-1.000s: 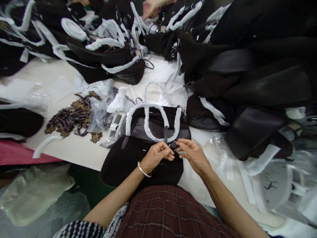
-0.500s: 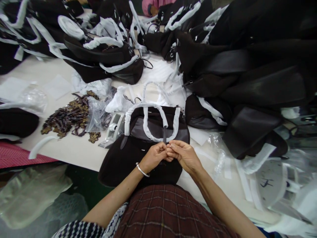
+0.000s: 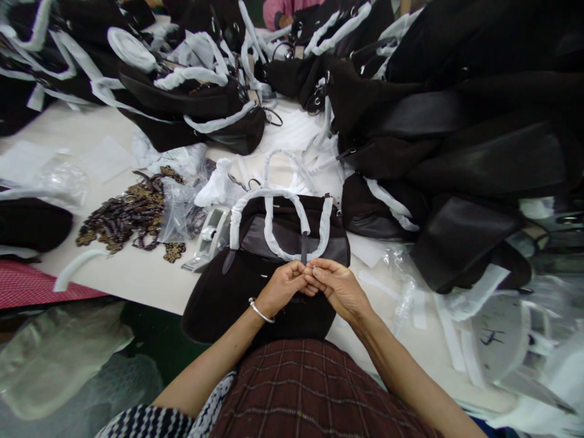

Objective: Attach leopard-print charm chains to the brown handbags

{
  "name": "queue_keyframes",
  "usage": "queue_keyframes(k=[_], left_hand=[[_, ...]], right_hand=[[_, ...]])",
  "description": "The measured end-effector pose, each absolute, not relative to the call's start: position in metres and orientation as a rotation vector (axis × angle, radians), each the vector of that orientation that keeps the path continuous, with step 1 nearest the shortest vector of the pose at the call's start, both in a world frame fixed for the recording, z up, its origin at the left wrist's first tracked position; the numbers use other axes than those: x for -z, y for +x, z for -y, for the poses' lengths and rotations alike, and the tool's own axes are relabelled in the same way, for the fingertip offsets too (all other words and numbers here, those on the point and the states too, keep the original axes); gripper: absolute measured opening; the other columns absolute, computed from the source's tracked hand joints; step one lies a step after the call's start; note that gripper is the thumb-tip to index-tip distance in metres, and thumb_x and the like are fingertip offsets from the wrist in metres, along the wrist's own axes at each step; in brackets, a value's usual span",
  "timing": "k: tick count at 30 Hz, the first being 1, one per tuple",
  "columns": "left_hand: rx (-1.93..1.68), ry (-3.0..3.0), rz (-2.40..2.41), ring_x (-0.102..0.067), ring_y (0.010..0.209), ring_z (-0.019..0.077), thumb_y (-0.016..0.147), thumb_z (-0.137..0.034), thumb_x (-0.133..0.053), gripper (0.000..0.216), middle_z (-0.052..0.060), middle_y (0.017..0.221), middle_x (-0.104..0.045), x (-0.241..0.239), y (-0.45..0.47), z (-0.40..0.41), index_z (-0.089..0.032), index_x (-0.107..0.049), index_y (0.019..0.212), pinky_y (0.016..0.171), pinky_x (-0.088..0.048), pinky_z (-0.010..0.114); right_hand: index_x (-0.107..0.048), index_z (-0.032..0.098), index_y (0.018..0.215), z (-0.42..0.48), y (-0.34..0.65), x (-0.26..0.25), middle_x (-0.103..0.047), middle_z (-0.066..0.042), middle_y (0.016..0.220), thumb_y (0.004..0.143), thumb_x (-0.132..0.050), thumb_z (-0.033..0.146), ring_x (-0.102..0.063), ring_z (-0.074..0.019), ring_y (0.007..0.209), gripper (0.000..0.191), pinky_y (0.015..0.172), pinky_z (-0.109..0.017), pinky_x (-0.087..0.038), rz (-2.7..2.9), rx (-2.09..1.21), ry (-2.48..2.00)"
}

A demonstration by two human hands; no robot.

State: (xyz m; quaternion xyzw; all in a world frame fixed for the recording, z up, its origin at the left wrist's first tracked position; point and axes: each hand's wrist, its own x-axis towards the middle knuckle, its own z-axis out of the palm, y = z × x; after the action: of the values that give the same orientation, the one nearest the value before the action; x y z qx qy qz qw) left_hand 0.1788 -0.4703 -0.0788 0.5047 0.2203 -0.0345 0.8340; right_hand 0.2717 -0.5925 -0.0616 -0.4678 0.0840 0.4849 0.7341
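A dark brown handbag (image 3: 237, 292) lies on the table edge right in front of me, its two handles (image 3: 274, 210) wrapped in white foam. A thin dark strap (image 3: 303, 246) hangs down its front. My left hand (image 3: 283, 286), with a silver bangle on the wrist, and my right hand (image 3: 336, 287) meet over the bag's front, fingertips pinched together at the strap's lower end. What they pinch is too small to make out.
Piles of dark bags (image 3: 456, 140) with foam-wrapped handles fill the back and right. A tape dispenser (image 3: 210, 238), clear plastic bags (image 3: 180, 207) and a heap of patterned brown trims (image 3: 128, 216) lie left of my bag. Another person's pink sleeve (image 3: 285, 11) shows at the far edge.
My right hand has closed in on the left, so the fingertips that were apart one second ago are now pressed together. The other person's hand at the far edge has drawn back.
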Motion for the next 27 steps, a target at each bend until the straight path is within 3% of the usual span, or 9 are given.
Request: queue_keyframes(k=[7,12,19,22,27], left_hand=[[0.069,1.057,-0.475,-0.067,0.068,0.0131,0.083,-0.037,-0.066,0.028,0.001,0.074,-0.064,0.079,0.176,0.469,-0.013,-0.052,0.085,0.071,-0.057,0.029],[-0.020,1.023,-0.504,-0.067,0.078,0.0143,0.087,-0.042,-0.059,0.029,0.006,0.092,-0.065,0.073,0.172,0.465,-0.014,-0.054,0.085,0.066,-0.058,0.028],[0.052,1.348,-0.537,-0.055,0.049,0.0081,0.087,-0.038,-0.057,0.024,-0.004,0.058,-0.056,0.058,0.175,0.461,-0.014,-0.060,0.086,0.049,-0.047,0.018],[0.040,1.518,-0.541,-0.050,0.049,0.0065,0.087,-0.036,-0.056,0.023,-0.004,0.059,-0.054,0.055,0.176,0.461,-0.015,-0.063,0.084,0.047,-0.040,0.016],[-0.016,1.722,-0.504,-0.052,0.057,0.0077,0.089,-0.031,-0.053,0.020,-0.002,0.068,-0.058,0.053,0.175,0.463,-0.016,-0.062,0.080,0.056,-0.041,0.018]], right_hand=[[-0.070,0.015,0.080,0.590,0.273,0.064,-0.074,-0.004,0.085,0.063,-0.085,0.021,-0.071,-0.0132,0.074,0.023,0.072,-0.021,-0.059,-0.231,-1.026,-1.021],[-0.070,0.016,0.080,0.596,0.277,0.063,-0.072,-0.002,0.081,0.063,-0.084,0.023,-0.070,-0.0131,0.074,0.023,0.073,-0.024,-0.059,-0.227,-1.026,-1.044],[-0.071,0.014,0.082,0.601,0.271,0.064,-0.072,-0.003,0.076,0.066,-0.083,0.028,-0.070,-0.0140,0.071,0.024,0.076,-0.028,-0.059,-0.096,-1.034,-1.191],[-0.072,0.014,0.082,0.602,0.270,0.066,-0.072,-0.003,0.076,0.066,-0.083,0.031,-0.070,-0.0144,0.071,0.026,0.076,-0.028,-0.058,-0.076,-1.024,-1.230],[-0.072,0.015,0.082,0.601,0.269,0.065,-0.073,-0.003,0.075,0.065,-0.083,0.033,-0.070,-0.0144,0.070,0.027,0.075,-0.028,-0.058,-0.049,-1.024,-1.304]])
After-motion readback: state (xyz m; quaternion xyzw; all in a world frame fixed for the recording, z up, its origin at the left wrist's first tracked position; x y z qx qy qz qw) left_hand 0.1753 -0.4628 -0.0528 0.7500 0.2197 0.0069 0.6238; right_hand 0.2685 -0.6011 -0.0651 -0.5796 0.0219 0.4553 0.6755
